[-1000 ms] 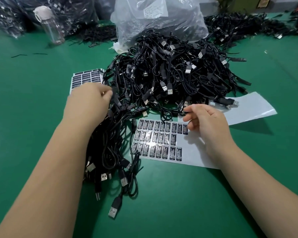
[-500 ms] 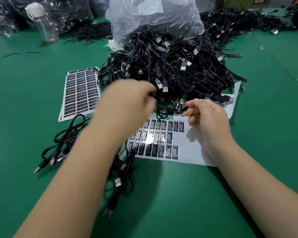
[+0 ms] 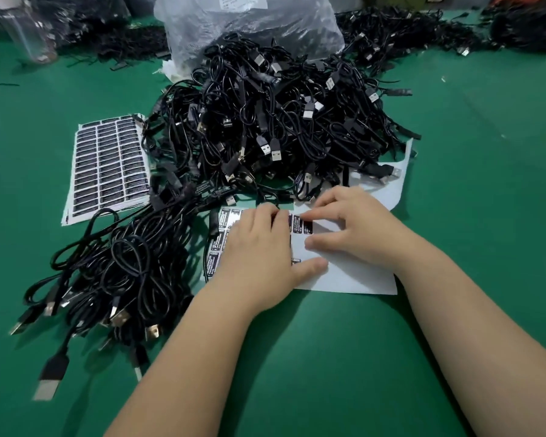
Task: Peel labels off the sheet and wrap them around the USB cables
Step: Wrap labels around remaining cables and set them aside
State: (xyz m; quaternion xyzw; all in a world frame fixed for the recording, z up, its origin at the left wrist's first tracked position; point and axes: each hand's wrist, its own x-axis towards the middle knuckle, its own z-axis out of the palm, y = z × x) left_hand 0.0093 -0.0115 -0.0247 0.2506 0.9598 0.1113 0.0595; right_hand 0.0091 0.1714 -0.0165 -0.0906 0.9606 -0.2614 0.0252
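A white label sheet (image 3: pixel 353 275) lies on the green table in front of me, with black labels (image 3: pixel 298 223) left on its left part. My left hand (image 3: pixel 259 247) rests palm down on the sheet and covers most of the labels, its thumb stretched flat across the paper. My right hand (image 3: pixel 350 228) lies on the sheet beside it, its index fingertip and thumb touching the sheet around the top-row labels. Whether a label is lifted is hidden. A big heap of black USB cables (image 3: pixel 281 121) sits just behind the sheet.
A second pile of USB cables (image 3: pixel 123 272) lies left of the sheet, plugs toward me. A full label sheet (image 3: pixel 108 165) lies at the left. A plastic bag (image 3: pixel 249 23), a bottle (image 3: pixel 26 33) and more cables (image 3: pixel 407 36) stand at the back.
My left hand left the cable pile at the left, swept right and came down onto the label sheet. My right hand shifted slightly left to the top-row labels.
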